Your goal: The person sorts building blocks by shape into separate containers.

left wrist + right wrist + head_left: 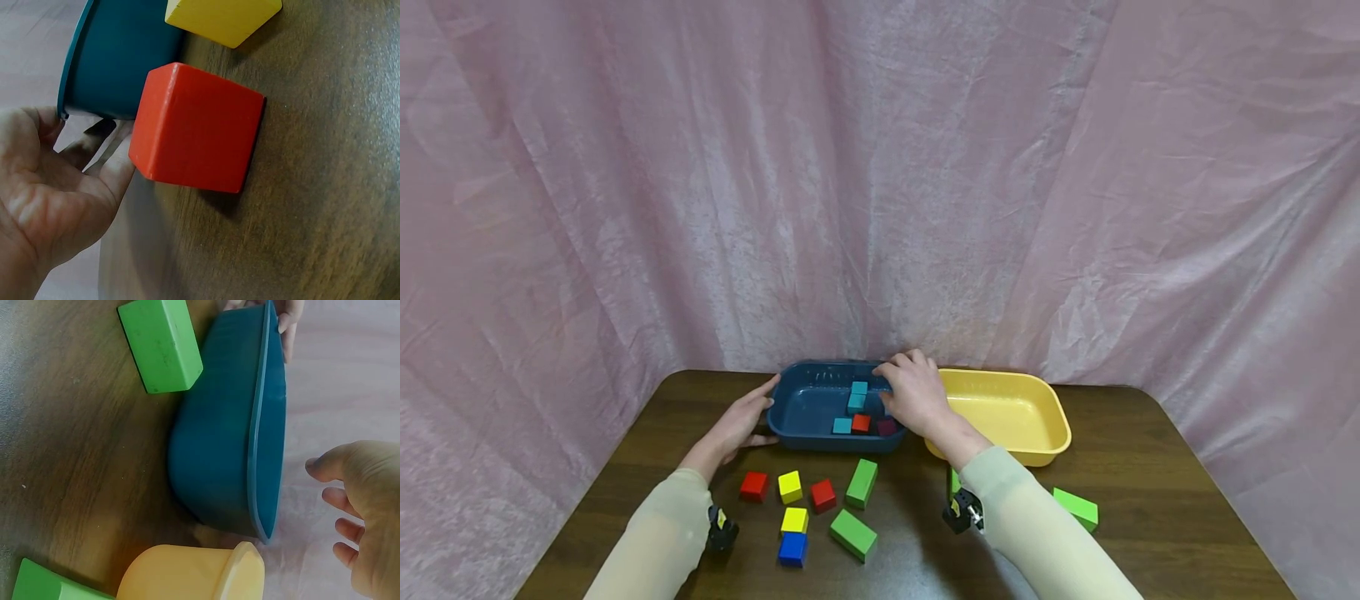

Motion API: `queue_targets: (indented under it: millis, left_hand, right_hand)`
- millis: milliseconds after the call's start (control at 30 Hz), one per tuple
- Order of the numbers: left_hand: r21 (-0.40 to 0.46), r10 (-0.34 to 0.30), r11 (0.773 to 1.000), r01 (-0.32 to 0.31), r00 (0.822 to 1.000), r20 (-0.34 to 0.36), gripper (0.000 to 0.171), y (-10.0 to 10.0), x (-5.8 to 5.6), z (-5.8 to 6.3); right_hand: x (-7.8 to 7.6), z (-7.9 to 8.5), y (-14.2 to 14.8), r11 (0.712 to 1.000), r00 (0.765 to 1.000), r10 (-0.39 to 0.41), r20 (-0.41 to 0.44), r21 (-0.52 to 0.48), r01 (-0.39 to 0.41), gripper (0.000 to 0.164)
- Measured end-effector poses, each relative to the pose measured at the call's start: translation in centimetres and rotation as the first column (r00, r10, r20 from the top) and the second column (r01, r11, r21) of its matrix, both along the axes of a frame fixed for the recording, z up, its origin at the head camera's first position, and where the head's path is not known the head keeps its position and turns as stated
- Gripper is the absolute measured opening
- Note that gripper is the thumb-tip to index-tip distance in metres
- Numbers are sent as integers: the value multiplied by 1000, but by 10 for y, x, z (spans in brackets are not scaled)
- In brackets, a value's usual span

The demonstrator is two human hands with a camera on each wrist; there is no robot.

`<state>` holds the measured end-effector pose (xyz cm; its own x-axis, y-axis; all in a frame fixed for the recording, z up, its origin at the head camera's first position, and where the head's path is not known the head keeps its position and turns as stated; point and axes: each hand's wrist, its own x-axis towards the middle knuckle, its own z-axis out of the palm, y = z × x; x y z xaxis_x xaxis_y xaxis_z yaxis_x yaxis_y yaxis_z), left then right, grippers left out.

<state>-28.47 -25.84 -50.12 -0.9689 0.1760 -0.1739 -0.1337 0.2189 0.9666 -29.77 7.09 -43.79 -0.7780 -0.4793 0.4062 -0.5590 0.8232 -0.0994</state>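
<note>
My left hand (739,425) is at the left end of a blue plastic tub (797,443), its fairly straight, spread fingers touching the end wall and rim. Over the tub's right end, my right hand (917,392) hovers above the rim with bent, parted fingers and nothing between them. Inside the tub lie light-blue cubes (842,426), a red cube (861,424) and a dark reddish cube (886,427). Close to my left hand, another red cube (200,131) sits on the table in the left wrist view.
A yellow tub (1007,417) stands right of the blue one. In front on the wooden table (917,550) are yellow cubes (790,487), a blue cube (793,550), another red cube (823,495) and several green blocks (853,534). A pink curtain (880,183) hangs behind.
</note>
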Motion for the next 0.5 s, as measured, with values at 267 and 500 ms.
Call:
queue_targets:
  millis: [267,500]
  left_hand:
    - [3,0,1000,0,1000,1,59,0,-1,0]
    - [3,0,1000,0,1000,8,59,-1,-1,-1]
  right_hand:
    - [5,4,1,1000,999,11,-34,-16,-11,32]
    - [9,7,0,1000,999,22,-41,-10,-23,34]
